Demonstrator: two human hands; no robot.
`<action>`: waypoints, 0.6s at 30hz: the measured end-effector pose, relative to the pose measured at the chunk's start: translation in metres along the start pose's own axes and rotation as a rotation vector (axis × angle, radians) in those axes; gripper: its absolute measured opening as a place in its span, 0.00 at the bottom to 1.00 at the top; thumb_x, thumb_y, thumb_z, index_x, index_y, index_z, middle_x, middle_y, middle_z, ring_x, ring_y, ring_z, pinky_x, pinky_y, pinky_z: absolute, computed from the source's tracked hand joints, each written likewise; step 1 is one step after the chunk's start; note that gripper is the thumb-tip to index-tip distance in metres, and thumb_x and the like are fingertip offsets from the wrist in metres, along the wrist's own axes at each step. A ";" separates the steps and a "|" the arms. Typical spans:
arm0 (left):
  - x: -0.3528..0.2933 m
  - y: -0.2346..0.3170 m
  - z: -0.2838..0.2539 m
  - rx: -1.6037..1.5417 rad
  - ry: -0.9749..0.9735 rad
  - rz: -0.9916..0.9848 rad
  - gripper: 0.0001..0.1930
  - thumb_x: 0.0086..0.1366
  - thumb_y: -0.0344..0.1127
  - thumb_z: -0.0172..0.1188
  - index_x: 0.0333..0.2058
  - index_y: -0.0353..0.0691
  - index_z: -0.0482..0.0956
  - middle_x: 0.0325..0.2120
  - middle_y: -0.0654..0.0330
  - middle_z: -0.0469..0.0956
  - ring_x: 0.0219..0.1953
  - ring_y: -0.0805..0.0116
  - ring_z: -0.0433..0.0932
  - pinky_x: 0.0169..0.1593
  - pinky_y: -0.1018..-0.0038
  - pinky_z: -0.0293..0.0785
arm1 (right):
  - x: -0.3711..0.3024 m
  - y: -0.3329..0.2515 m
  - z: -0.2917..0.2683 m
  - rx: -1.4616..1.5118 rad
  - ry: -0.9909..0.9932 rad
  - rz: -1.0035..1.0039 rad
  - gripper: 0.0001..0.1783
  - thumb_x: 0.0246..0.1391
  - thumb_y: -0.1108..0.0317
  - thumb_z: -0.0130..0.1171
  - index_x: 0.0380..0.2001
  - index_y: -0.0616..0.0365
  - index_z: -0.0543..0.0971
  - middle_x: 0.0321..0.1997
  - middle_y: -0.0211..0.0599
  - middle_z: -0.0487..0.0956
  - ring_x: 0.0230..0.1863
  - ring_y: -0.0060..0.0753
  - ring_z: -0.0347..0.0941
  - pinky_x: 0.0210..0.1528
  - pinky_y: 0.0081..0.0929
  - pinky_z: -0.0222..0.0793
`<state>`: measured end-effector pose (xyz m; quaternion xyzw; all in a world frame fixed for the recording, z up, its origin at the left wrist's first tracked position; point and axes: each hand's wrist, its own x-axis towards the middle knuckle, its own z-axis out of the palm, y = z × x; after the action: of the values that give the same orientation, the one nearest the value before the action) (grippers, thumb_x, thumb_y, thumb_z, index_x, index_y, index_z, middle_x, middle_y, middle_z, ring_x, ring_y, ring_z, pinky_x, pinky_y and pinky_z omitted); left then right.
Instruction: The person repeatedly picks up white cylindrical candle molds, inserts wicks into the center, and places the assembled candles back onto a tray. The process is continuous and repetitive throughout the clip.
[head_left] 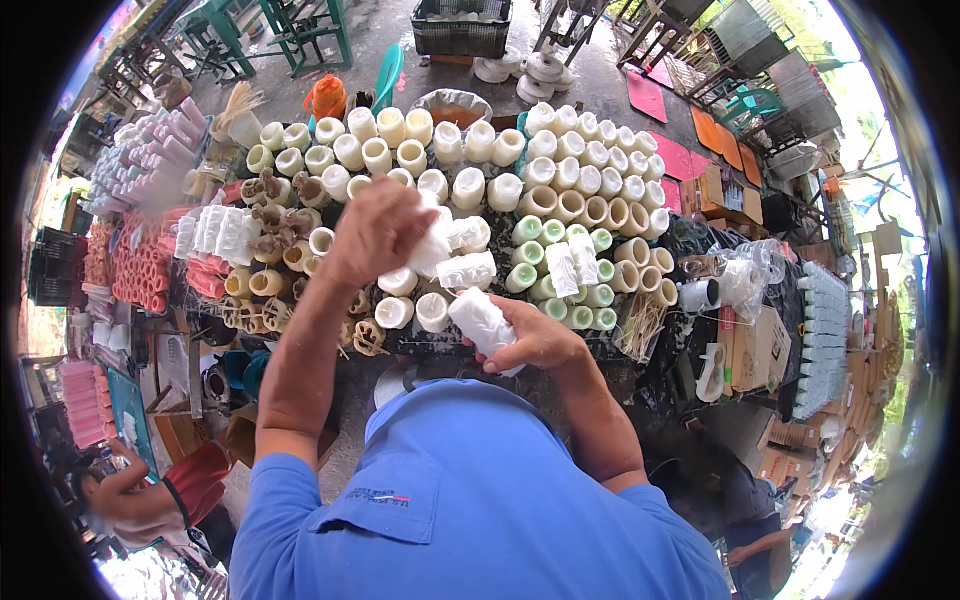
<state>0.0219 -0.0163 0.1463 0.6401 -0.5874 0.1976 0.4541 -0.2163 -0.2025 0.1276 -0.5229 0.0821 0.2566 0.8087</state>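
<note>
1. Bench (640, 385): dark, cluttered, spans the middle of the view. Packed with rows of upright cream-white cylinders (560, 180), open ends up.
2. Left section of the bench: rows of pink-red tubes (140, 265) lying flat, pale pink ones (150, 150) stacked behind them.
3. Small pale-green cylinders (560, 270) sit in a cluster right of centre, a couple of white wrapped pieces lying on top of them.
4. Brown knobbly pieces (265, 300) sit near the left forearm, between the red tubes and the white cylinders.
5. Left hand (375, 232): raised over the middle rows, fingers curled shut around a white wrapped piece (435, 245). Back of the hand faces the camera, so the grip underneath is hidden.
6. Right hand (535, 340): at the near edge of the bench, fingers closed around a white wrapped cylinder (480, 322), tilted, its top end pointing up-left toward the other hand.
7. The two held pieces are near each other, not touching. Another white wrapped piece (467, 270) lies on the cylinders between them.
8. Orange jug (326, 97) stands behind the back row.
</note>
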 end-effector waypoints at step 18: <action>-0.199 0.039 0.015 -1.315 0.671 -1.754 0.14 0.74 0.36 0.65 0.52 0.34 0.79 0.49 0.55 0.85 0.52 0.58 0.86 0.56 0.57 0.85 | -0.075 0.092 -0.169 -0.693 1.509 0.044 0.49 0.44 0.56 0.81 0.67 0.66 0.72 0.60 0.61 0.83 0.61 0.60 0.80 0.65 0.46 0.74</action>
<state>-0.0644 0.0897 -0.0044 0.3829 0.2221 -0.3716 0.8161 -0.3039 -0.3475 0.0095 -0.7721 0.5292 -0.1366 0.3242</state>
